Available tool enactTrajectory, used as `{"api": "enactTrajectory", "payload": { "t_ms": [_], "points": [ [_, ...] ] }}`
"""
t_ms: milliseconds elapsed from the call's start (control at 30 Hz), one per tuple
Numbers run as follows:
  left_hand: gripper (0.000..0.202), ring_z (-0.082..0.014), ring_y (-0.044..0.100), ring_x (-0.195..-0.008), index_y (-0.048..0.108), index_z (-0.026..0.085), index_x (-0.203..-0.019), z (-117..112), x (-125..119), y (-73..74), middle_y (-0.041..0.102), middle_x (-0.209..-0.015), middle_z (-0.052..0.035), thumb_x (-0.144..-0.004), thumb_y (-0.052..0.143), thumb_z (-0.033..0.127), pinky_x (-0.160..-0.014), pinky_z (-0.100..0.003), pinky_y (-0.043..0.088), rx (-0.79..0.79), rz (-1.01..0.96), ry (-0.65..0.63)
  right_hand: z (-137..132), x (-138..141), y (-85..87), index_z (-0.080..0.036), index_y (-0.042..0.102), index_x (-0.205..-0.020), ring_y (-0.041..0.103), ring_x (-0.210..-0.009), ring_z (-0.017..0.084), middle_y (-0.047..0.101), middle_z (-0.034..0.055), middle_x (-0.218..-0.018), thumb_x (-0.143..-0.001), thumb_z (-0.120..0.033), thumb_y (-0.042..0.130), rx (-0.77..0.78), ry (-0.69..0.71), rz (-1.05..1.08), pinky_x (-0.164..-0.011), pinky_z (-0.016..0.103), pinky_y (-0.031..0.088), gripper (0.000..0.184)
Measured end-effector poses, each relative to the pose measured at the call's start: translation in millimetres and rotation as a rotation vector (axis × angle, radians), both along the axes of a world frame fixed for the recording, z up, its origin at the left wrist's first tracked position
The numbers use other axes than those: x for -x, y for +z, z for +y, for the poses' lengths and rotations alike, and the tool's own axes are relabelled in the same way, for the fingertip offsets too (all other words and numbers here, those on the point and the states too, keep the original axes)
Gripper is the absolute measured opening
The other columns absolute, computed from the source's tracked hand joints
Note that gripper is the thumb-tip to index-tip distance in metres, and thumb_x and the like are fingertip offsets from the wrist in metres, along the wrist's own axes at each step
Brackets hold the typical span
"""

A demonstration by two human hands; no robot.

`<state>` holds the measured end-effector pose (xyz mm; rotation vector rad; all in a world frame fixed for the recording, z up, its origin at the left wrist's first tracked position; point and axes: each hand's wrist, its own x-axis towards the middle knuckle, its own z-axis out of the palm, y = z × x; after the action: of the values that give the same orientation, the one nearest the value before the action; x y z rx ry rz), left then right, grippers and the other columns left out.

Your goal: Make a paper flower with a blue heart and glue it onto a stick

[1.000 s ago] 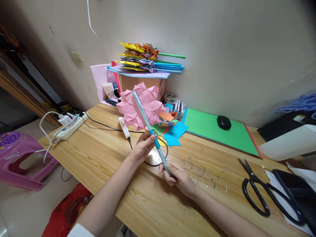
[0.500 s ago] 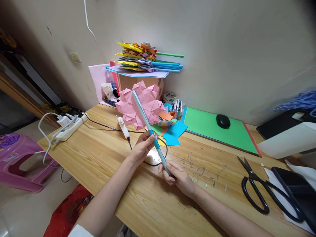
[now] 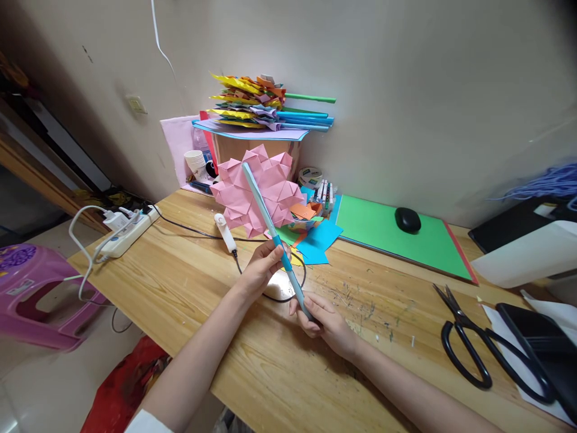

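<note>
A pink folded-paper fan [image 3: 232,195] with a rolled blue paper handle [image 3: 295,282] is held up over the table, its pointed, layered petals spread out. The handle slants from the fan's upper part down to the right. My left hand [image 3: 261,267] is closed round the handle just below the pink paper, thumb on top. Lower down, my right hand [image 3: 327,325] grips the handle's bottom end, with its fingers curled beneath.
Several similar fans [image 3: 252,102] are stacked on a box at the back. Scissors [image 3: 464,325] and a black phone [image 3: 536,343] lie at right, a mouse [image 3: 407,220] on a green sheet [image 3: 374,231]. A power strip [image 3: 128,234] sits at left; a cable runs behind my hands.
The fan has turned very slightly, its pink head shifting a little up and to the right. Both hands keep their hold on the handle.
</note>
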<state>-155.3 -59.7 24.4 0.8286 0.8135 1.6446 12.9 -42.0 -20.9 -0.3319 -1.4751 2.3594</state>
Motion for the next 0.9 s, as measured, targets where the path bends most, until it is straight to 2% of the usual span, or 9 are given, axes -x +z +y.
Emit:
{"api": "enactTrajectory", "payload": {
  "t_ms": [300,467,700,900],
  "points": [
    [0.034,-0.0088,0.044,-0.061,0.06,0.014,-0.064,-0.3,-1.8,3.3,0.05,-0.062,0.0002,-0.064,0.069,0.047,-0.057,-0.019,0.036,0.032,0.029,0.022,-1.0,-0.3,0.2,-0.012,0.057,-0.087,0.018,-0.041,0.006,0.029,-0.008,-0.046,-0.089,-0.044,0.039,-0.016,-0.009,-0.003,-0.04,0.021,0.016,0.036],
    [0.037,-0.0088,0.043,-0.059,0.06,0.014,-0.062,-0.8,-2.1,4.1,0.048,-0.061,0.0005,-0.064,0.068,0.05,-0.056,-0.02,0.035,0.031,0.042,-0.011,-0.3,0.0,0.3,-0.013,0.057,-0.088,0.018,-0.041,0.006,0.029,-0.0078,-0.046,-0.091,-0.041,0.038,-0.022,-0.002,0.013,-0.041,0.021,0.016,0.034],
    [0.04,-0.0094,0.046,-0.059,0.059,0.014,-0.062,-3.2,-3.5,7.2,0.05,-0.061,0.0001,-0.064,0.066,0.054,-0.057,-0.021,0.038,0.051,0.066,-0.028,-0.6,-0.8,-1.7,-0.013,0.057,-0.088,0.018,-0.041,0.006,0.03,-0.0078,-0.046,-0.09,-0.043,0.037,-0.044,-0.009,-0.001,-0.041,0.021,0.016,0.036],
    [0.041,-0.0102,0.052,-0.055,0.06,0.015,-0.063,-0.3,-4.0,2.5,0.055,-0.058,0.0002,-0.06,0.068,0.055,-0.056,-0.022,0.042,0.063,0.082,0.077,-1.8,-0.7,3.0,-0.013,0.057,-0.091,0.021,-0.042,0.007,0.031,-0.0073,-0.048,-0.089,-0.046,0.039,-0.109,-0.082,-0.044,-0.042,0.022,0.017,0.038]
  ]
}}
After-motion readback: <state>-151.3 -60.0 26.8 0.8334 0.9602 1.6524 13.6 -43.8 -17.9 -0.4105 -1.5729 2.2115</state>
